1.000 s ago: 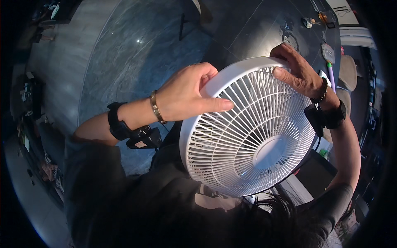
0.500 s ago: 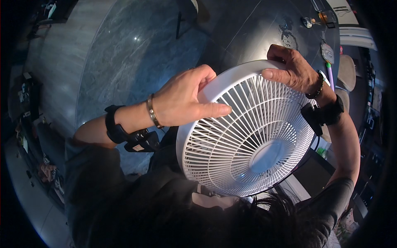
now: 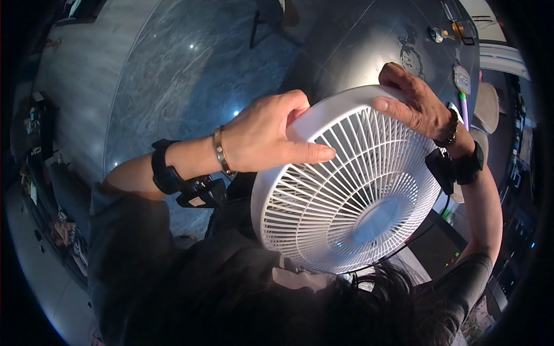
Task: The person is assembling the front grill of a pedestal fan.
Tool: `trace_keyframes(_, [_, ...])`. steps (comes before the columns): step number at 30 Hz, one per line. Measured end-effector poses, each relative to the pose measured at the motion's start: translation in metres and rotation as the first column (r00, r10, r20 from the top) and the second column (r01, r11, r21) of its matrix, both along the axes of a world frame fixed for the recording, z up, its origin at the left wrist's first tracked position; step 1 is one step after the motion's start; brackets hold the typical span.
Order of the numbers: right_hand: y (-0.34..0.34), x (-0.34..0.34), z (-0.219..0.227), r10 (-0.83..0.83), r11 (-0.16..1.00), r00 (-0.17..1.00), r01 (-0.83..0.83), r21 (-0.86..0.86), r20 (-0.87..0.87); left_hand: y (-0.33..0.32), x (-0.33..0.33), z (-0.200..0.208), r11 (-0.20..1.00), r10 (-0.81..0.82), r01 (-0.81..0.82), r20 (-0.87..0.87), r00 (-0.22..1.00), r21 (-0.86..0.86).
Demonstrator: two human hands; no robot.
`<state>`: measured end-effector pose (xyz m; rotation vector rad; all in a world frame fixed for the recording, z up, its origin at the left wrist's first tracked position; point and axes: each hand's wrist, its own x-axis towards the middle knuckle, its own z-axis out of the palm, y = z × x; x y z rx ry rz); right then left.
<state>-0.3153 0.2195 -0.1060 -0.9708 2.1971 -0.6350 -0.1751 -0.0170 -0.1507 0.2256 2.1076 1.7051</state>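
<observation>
A round white fan guard (image 3: 378, 222), with thin radiating ribs and a pale disc at its hub, tilts in front of my body. On its upper left rim is my left hand (image 3: 271, 132), closed with the thumb over the front ribs and the fingers behind. My right hand (image 3: 412, 106) grips the top right of the rim in the same way, thumb in front. The fingertips of both hands are hidden behind the rim. Whether a blade sits inside the guard cannot be made out.
Beyond the guard is a dark tabletop (image 3: 352, 52) with a wet patch. At its right edge lie a flat-headed tool with a purple handle (image 3: 463, 104) and a small glass container (image 3: 438, 34). A beige chair (image 3: 486, 108) stands at the right. Grey marbled floor (image 3: 190, 75) spreads out left.
The guard and both hands appear slightly farther right in the view, as does the table behind. My grip on the rim looks the same.
</observation>
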Motion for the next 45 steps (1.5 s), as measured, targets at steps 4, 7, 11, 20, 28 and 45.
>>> trace_keyframes(4, [-0.005, 0.005, -0.008, 0.044, 0.984, 0.998, -0.052, -0.171, -0.053, -0.003, 0.001, 0.001, 0.999, -0.038, 0.038, 0.019, 0.999, -0.031])
trace_keyframes(7, [-0.011, 0.004, 0.0, 0.039, 0.997, 0.999, -0.037, -0.063, 0.027, -0.004, -0.001, 0.005, 0.996, -0.076, 0.078, 0.049, 0.996, -0.036])
trace_keyframes(11, [-0.006, 0.0, -0.006, 0.038, 0.996, 0.999, -0.038, -0.078, -0.004, 0.0, 0.005, 0.002, 0.999, -0.022, 0.021, 0.065, 0.998, 0.027])
trace_keyframes(20, [0.0, -0.005, -0.028, -0.049, 0.986, 0.987, 0.023, -0.167, -0.153, -0.018, 0.061, -0.001, 0.993, 0.085, -0.106, 0.281, 0.956, 0.058])
trace_keyframes(28, [-0.007, -0.001, -0.026, -0.011, 0.987, 0.981, -0.02, -0.157, -0.194, -0.02, 0.065, 0.001, 0.976, 0.111, -0.161, 0.302, 0.947, 0.146])
trace_keyframes(45, [0.139, 0.048, -0.03, -0.711, 0.69, 0.703, 0.687, -0.226, -0.032, -0.024, 0.054, 0.01, 0.99, -0.048, 0.008, 0.282, 0.958, 0.141])
